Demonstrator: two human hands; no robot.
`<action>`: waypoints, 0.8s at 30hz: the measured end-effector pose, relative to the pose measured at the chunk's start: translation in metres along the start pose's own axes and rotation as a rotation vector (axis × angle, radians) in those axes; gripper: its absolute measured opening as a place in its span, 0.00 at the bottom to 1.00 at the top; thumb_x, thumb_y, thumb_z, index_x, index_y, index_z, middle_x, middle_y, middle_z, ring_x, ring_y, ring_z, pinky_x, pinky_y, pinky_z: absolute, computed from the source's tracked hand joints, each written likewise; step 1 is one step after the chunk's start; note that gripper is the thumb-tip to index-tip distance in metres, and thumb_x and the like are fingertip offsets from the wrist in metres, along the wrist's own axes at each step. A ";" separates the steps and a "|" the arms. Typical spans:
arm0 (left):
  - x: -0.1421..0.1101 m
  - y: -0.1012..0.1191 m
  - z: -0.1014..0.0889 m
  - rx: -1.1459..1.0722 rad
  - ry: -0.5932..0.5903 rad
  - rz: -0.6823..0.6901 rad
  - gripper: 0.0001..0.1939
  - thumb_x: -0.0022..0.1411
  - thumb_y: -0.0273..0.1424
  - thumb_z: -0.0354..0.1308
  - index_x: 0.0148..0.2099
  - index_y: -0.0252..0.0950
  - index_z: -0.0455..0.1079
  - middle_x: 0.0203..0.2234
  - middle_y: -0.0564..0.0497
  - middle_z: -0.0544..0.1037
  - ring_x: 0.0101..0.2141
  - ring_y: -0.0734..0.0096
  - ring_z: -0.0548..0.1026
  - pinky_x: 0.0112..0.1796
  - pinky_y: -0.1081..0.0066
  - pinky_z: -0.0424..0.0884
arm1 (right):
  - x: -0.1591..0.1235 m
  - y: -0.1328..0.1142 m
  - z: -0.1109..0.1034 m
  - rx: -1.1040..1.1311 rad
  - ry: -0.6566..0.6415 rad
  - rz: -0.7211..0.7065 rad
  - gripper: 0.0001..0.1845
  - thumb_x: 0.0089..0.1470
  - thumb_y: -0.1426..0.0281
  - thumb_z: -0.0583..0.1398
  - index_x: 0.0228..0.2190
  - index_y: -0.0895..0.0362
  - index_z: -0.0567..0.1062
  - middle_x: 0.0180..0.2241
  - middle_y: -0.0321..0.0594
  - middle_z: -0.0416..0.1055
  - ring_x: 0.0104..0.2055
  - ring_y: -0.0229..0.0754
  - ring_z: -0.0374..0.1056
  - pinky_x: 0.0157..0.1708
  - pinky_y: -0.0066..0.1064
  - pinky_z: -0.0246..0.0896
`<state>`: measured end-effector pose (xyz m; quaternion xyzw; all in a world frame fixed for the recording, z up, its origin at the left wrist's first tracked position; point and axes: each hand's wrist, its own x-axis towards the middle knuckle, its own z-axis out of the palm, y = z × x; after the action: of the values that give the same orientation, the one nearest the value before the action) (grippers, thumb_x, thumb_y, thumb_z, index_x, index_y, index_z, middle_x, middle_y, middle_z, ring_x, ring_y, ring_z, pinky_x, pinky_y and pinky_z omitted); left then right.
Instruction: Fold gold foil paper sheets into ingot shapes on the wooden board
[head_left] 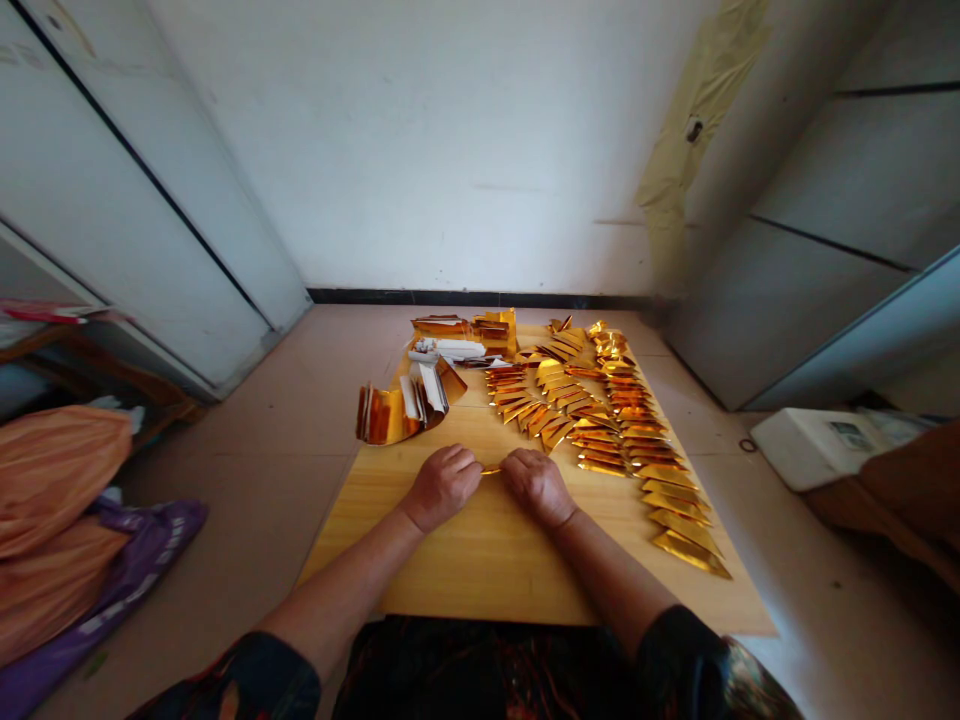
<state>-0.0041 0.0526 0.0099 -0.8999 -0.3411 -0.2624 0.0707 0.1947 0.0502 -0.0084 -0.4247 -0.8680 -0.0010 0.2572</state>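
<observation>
Between my two hands is a small folded piece of gold foil paper (491, 469), most of it hidden by my fingers. My left hand (444, 486) is closed on its left end, and my right hand (537, 486) is closed on its right end. Both hands are low over the wooden table (480, 560). Beyond them to the right lie overlapping rows of folded gold foil pieces (555, 405). To the far left stand curved stacks of gold and white paper sheets (401, 410).
A longer column of gold pieces (679, 500) runs along the table's right edge. Orange and purple bags (67, 500) sit on the floor at left. A white box (814, 448) stands at right. A white wall (450, 150) rises behind the table.
</observation>
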 end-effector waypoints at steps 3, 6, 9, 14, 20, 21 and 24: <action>0.001 -0.001 0.000 -0.153 -0.002 -0.101 0.09 0.59 0.25 0.51 0.28 0.35 0.69 0.25 0.49 0.71 0.31 0.70 0.68 0.33 0.70 0.65 | 0.004 0.002 -0.006 0.123 -0.055 0.047 0.08 0.55 0.75 0.56 0.26 0.58 0.72 0.26 0.38 0.69 0.27 0.35 0.62 0.29 0.25 0.52; 0.004 -0.001 0.001 -0.428 -0.004 -0.288 0.07 0.55 0.23 0.52 0.30 0.35 0.71 0.30 0.48 0.75 0.34 0.70 0.72 0.36 0.71 0.67 | 0.009 0.007 -0.015 0.286 -0.119 0.086 0.04 0.53 0.76 0.57 0.27 0.58 0.72 0.28 0.38 0.70 0.29 0.36 0.64 0.29 0.24 0.54; 0.008 -0.002 -0.002 -0.676 -0.109 -0.538 0.07 0.52 0.26 0.53 0.30 0.35 0.73 0.29 0.50 0.78 0.31 0.70 0.73 0.34 0.73 0.67 | 0.015 0.009 -0.024 0.456 -0.158 0.149 0.05 0.51 0.76 0.57 0.26 0.57 0.72 0.27 0.37 0.70 0.29 0.35 0.65 0.30 0.24 0.55; 0.014 0.005 -0.014 -0.979 -0.238 -0.845 0.09 0.50 0.34 0.56 0.28 0.33 0.71 0.20 0.54 0.74 0.23 0.74 0.69 0.25 0.75 0.62 | 0.018 0.003 -0.029 0.927 -0.145 0.424 0.05 0.51 0.68 0.58 0.26 0.56 0.71 0.21 0.31 0.68 0.23 0.34 0.63 0.25 0.24 0.55; 0.020 0.021 -0.018 -1.239 -0.226 -0.984 0.09 0.47 0.34 0.59 0.28 0.32 0.68 0.21 0.52 0.75 0.22 0.75 0.69 0.27 0.74 0.65 | 0.016 -0.005 -0.023 1.365 -0.019 0.672 0.17 0.42 0.60 0.65 0.31 0.55 0.67 0.22 0.29 0.68 0.21 0.33 0.62 0.22 0.25 0.56; 0.020 0.022 -0.017 -1.248 -0.241 -0.993 0.09 0.47 0.33 0.59 0.29 0.32 0.69 0.21 0.52 0.75 0.22 0.75 0.70 0.27 0.74 0.65 | 0.015 -0.006 -0.022 1.376 -0.007 0.668 0.18 0.41 0.60 0.65 0.31 0.54 0.66 0.21 0.29 0.67 0.21 0.33 0.62 0.22 0.24 0.56; 0.022 0.019 -0.017 -1.251 -0.312 -0.958 0.11 0.48 0.33 0.59 0.34 0.32 0.71 0.25 0.51 0.76 0.26 0.73 0.73 0.29 0.75 0.66 | 0.014 -0.007 -0.023 1.320 -0.004 0.621 0.17 0.42 0.61 0.65 0.32 0.54 0.66 0.19 0.27 0.63 0.20 0.32 0.59 0.21 0.23 0.53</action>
<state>0.0149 0.0459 0.0366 -0.5549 -0.4858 -0.2777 -0.6156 0.1928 0.0514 0.0191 -0.4079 -0.5279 0.5963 0.4464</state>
